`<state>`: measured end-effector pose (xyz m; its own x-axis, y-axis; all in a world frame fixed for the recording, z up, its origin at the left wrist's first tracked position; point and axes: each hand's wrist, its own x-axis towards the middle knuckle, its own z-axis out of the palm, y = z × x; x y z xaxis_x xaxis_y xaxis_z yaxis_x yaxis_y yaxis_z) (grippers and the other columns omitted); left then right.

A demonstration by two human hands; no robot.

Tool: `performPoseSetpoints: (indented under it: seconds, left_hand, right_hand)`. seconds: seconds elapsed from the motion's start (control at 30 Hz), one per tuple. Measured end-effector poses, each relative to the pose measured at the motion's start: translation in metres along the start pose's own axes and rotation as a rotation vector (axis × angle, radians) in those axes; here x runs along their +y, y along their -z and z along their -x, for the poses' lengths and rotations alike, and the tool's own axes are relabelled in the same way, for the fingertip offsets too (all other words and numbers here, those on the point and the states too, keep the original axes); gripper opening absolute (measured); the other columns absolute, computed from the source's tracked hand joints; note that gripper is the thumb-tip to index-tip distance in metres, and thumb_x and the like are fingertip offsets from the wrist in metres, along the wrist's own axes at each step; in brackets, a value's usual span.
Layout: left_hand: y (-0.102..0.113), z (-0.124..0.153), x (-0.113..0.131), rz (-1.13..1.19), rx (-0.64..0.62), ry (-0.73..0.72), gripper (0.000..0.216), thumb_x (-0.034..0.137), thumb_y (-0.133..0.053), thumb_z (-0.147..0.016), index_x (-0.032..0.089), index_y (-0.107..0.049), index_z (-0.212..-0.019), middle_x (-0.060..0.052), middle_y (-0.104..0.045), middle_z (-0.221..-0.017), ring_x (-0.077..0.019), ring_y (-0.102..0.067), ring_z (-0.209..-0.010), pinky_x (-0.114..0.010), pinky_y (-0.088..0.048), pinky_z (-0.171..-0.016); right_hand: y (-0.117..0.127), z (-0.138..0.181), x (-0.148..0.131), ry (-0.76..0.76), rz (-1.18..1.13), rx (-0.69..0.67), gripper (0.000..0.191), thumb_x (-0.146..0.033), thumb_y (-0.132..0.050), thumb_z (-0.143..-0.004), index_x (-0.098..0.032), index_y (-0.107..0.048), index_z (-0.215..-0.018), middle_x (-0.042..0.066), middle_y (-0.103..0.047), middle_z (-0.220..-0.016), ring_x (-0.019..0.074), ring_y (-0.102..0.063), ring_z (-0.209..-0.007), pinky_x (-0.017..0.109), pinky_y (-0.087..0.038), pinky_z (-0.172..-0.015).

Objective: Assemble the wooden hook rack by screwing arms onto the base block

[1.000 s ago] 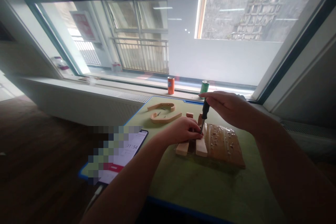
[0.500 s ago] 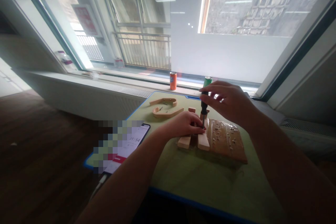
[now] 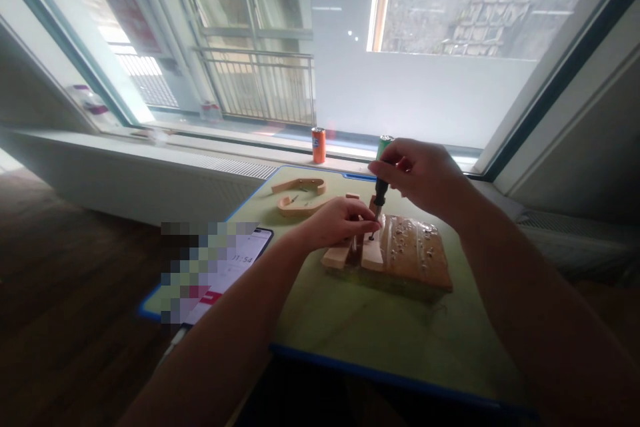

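My right hand [image 3: 423, 175] grips the dark handle of a screwdriver [image 3: 379, 197], which stands upright with its tip down on a pale wooden slat assembly [image 3: 350, 255]. My left hand [image 3: 336, 221] rests on those slats, its fingers pinched close beside the screwdriver tip; what they pinch is too small to make out. A flat wooden board wrapped in clear plastic, with several small screws on it [image 3: 415, 252], lies against the right side of the slats. All of it sits on a green mat with a blue edge [image 3: 380, 333].
Two curved wooden pieces [image 3: 299, 195] lie at the mat's far left. A phone with a lit screen [image 3: 227, 270] sits at the mat's left edge. An orange can [image 3: 318, 145] and a green can [image 3: 384, 143] stand on the window sill behind.
The view has tilted and shifted, so everything sits slightly lower left. My right hand's fingers have shifted round the screwdriver handle; the left hand stays pinched on the slats.
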<state>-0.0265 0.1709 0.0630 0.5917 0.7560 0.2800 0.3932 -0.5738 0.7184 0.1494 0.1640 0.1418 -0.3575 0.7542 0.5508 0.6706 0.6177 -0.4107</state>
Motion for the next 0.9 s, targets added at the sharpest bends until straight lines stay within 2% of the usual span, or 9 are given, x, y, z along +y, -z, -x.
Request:
performPoseSetpoints:
  seconds: [0.13,0.27,0.33,0.47,0.53,0.67,0.8,0.9]
  left_hand:
    - [0.0,-0.003,0.003,-0.014,-0.003,-0.023,0.031,0.043,-0.055,-0.079,0.015,-0.068,-0.076,-0.004,-0.06,-0.077,-0.0134,-0.053,-0.074,-0.025,-0.043,-0.068]
    - [0.004,-0.011,-0.004,-0.033,-0.056,-0.01,0.029,0.04,-0.055,-0.079,0.017,-0.065,-0.065,-0.002,-0.057,-0.07,-0.0142,-0.052,-0.07,-0.024,-0.042,-0.066]
    - [0.005,-0.013,-0.006,-0.021,-0.087,-0.004,0.027,0.039,-0.054,-0.079,0.018,-0.066,-0.069,-0.003,-0.059,-0.073,-0.0147,-0.052,-0.073,-0.025,-0.043,-0.069]
    - [0.003,-0.009,-0.008,0.042,-0.06,0.06,0.028,0.042,-0.056,-0.076,0.019,-0.067,-0.087,-0.003,-0.06,-0.083,-0.0148,-0.055,-0.075,-0.025,-0.044,-0.066]
    - [0.001,-0.007,-0.013,0.055,-0.021,0.059,0.029,0.043,-0.057,-0.076,0.018,-0.067,-0.086,-0.003,-0.059,-0.081,-0.0136,-0.054,-0.072,-0.024,-0.044,-0.064]
    - [-0.002,-0.008,-0.021,0.072,0.027,-0.045,0.03,0.042,-0.056,-0.078,0.015,-0.068,-0.081,-0.005,-0.058,-0.076,-0.0137,-0.054,-0.071,-0.026,-0.044,-0.065]
    - [-0.001,-0.007,-0.019,0.101,-0.005,-0.113,0.03,0.041,-0.055,-0.079,0.015,-0.07,-0.085,-0.006,-0.058,-0.08,-0.0148,-0.055,-0.076,-0.027,-0.045,-0.068]
    - [-0.003,-0.004,-0.017,0.176,-0.02,-0.05,0.034,0.043,-0.059,-0.076,0.017,-0.068,-0.095,-0.005,-0.058,-0.085,-0.0132,-0.054,-0.071,-0.024,-0.044,-0.059]
  right_hand:
    - [0.01,0.0,0.0,0.013,-0.055,-0.078,0.033,-0.04,-0.043,-0.084,-0.015,-0.064,-0.087,0.004,-0.063,-0.077,0.011,-0.054,-0.068,0.026,-0.038,-0.063]
    - [0.022,0.0,0.002,-0.01,-0.069,-0.193,0.03,-0.031,-0.043,-0.085,-0.018,-0.063,-0.103,0.004,-0.064,-0.091,0.0108,-0.055,-0.078,0.025,-0.04,-0.068]
    - [0.024,0.001,0.003,-0.02,-0.091,-0.221,0.031,-0.031,-0.044,-0.086,-0.019,-0.061,-0.108,0.003,-0.064,-0.089,0.0103,-0.055,-0.077,0.025,-0.04,-0.068]
    - [0.014,0.001,0.004,-0.01,-0.112,-0.153,0.032,-0.039,-0.049,-0.084,-0.015,-0.062,-0.101,0.004,-0.064,-0.084,0.0099,-0.055,-0.073,0.024,-0.04,-0.067]
    - [0.005,0.0,0.005,0.006,-0.085,-0.103,0.033,-0.04,-0.049,-0.084,-0.015,-0.062,-0.101,0.005,-0.064,-0.086,0.0106,-0.056,-0.075,0.024,-0.04,-0.069]
    - [-0.009,0.002,0.006,-0.048,-0.07,-0.039,0.037,-0.032,-0.043,-0.087,-0.018,-0.056,-0.119,0.006,-0.066,-0.089,0.0136,-0.058,-0.078,0.027,-0.041,-0.071]
    - [-0.017,0.01,0.003,-0.099,-0.247,0.006,0.032,-0.034,-0.052,-0.082,-0.021,-0.06,-0.111,0.003,-0.064,-0.082,0.0123,-0.057,-0.069,0.026,-0.044,-0.065]
    - [-0.027,0.019,0.001,-0.156,-0.372,0.114,0.034,-0.041,-0.058,-0.076,-0.022,-0.06,-0.105,0.0,-0.061,-0.076,0.0106,-0.054,-0.061,0.025,-0.044,-0.058]
